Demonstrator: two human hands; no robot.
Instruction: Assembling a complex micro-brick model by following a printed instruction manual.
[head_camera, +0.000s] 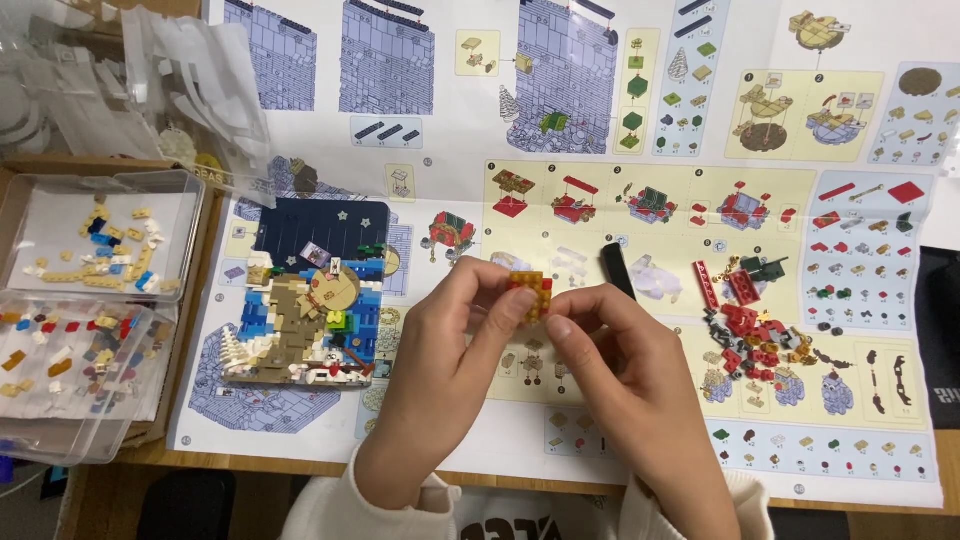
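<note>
At frame centre, the left hand and right hand both pinch a small orange-and-red brick assembly above the instruction sheet. Loose red bricks lie right of centre on the sheet.

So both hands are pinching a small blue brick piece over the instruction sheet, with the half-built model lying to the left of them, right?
Not quite: the head view shows the left hand and right hand pinching a small yellow and orange brick piece, not a blue one. The rest holds: they are over the instruction sheet, and the half-built model lies to their left.
</note>
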